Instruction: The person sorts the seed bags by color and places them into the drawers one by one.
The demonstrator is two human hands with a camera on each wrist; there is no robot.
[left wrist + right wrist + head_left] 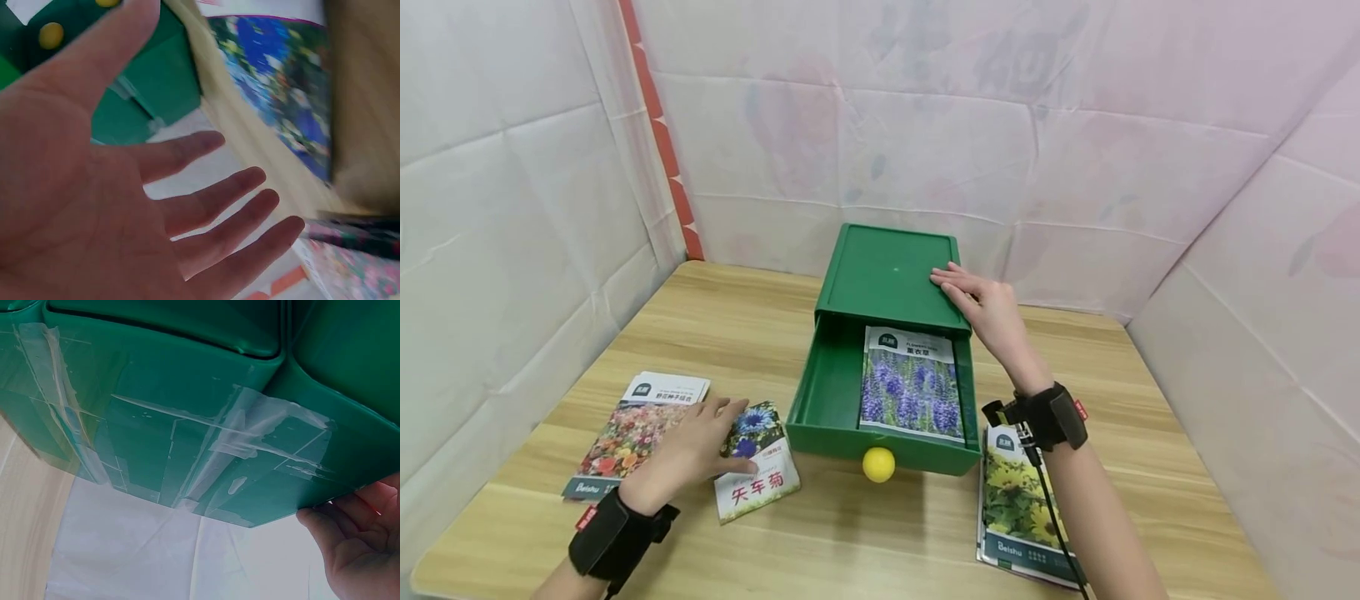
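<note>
A green drawer box [880, 275] stands at the middle of the wooden table, its drawer [827, 392] pulled out. A lavender seed packet [912, 385] lies flat in the drawer, behind the yellow knob [878, 464]. My right hand [981, 304] rests flat on the box's top right edge with straight fingers; the right wrist view shows its fingers [356, 550] against the taped green box [187, 425]. My left hand [700, 446] lies with spread fingers on a cornflower seed packet [760, 479], next to a mixed-flower packet [632, 433]. Its palm [112, 206] holds nothing.
A stack of sunflower seed packets [1018, 508] lies at the front right, under my right forearm. White fabric walls close in the table on three sides. Bare wood [865, 533] shows in front of the drawer.
</note>
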